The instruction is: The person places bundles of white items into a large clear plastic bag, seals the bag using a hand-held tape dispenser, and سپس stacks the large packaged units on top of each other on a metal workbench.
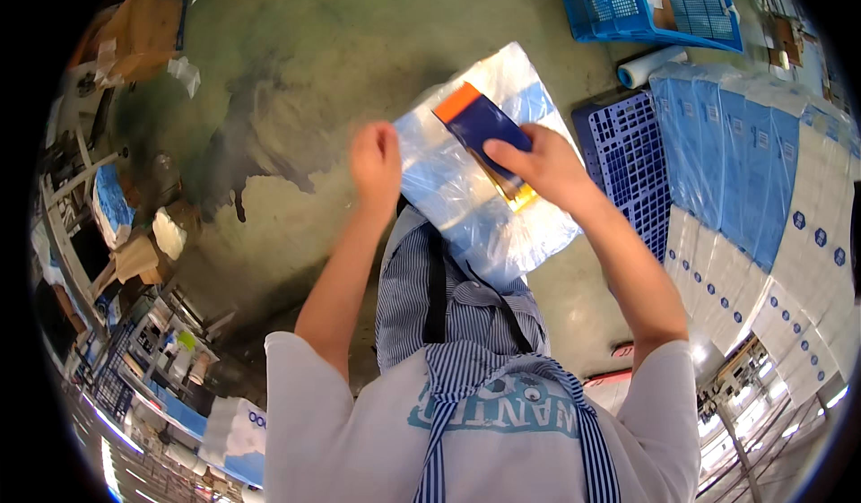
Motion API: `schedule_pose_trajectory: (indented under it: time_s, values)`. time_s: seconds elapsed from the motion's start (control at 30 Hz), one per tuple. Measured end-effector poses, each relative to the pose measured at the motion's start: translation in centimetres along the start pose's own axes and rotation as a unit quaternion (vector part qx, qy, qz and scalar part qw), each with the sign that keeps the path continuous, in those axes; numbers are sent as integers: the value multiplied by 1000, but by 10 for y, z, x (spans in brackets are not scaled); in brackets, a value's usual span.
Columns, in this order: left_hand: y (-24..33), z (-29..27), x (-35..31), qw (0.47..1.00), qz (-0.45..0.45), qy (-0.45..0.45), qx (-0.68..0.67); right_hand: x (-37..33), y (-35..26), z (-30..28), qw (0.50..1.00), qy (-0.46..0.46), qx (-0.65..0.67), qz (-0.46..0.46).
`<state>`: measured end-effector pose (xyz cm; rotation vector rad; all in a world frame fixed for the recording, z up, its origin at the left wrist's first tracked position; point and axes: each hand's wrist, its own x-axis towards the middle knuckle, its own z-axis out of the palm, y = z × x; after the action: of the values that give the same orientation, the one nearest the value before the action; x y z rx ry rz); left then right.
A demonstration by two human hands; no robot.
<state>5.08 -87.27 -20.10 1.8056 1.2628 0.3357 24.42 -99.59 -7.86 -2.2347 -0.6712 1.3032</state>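
A white and light-blue pack (pixel 439 180) wrapped in clear, shiny plastic film is tilted in front of my body, above my apron. My right hand (pixel 547 169) is closed on a flat, dark-blue, box-like thing (pixel 480 126) with an orange end and a yellow lower end. It lies over the top of the pack, my thumb across its face. At the pack's left edge, my left hand (pixel 374 162) is closed with curled fingers, slightly blurred. Whatever may be between those fingers is hidden.
Wrapped blue and white packs (pixel 744 171) are stacked at the right, beside a dark-blue plastic pallet (pixel 628 158). A blue crate (pixel 646 10) and a film roll (pixel 653 65) stand at the far right. Cardboard boxes (pixel 139 37) and metal frames line the left.
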Motion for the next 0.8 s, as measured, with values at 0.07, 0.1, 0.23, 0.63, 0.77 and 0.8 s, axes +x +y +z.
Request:
schedule_pose_trajectory:
  time_s: [0.07, 0.1, 0.23, 0.63, 0.77, 0.8]
  values:
    - [5, 8, -67, 994, -23, -94, -46, 3, -11, -3, 998, -19, -40, -42]
    - [4, 23, -100, 989, -9, -134, -58, 4, -14, -4, 997, -28, -55, -54]
    - [48, 93, -173, 999, 4, -32, -27, 3, 3, 5, 993, -25, -84, -84]
    - [28, 119, -133, 982, -180, -55, -12, -74, 89, 4, 994, -45, -26, -98]
    - [39, 112, -132, 967, -224, -73, -101, -174, 168, -3, 998, -35, 52, -1]
    - [28, 116, -131, 960, -223, -70, -152, -198, 185, -3, 996, -47, 70, 33]
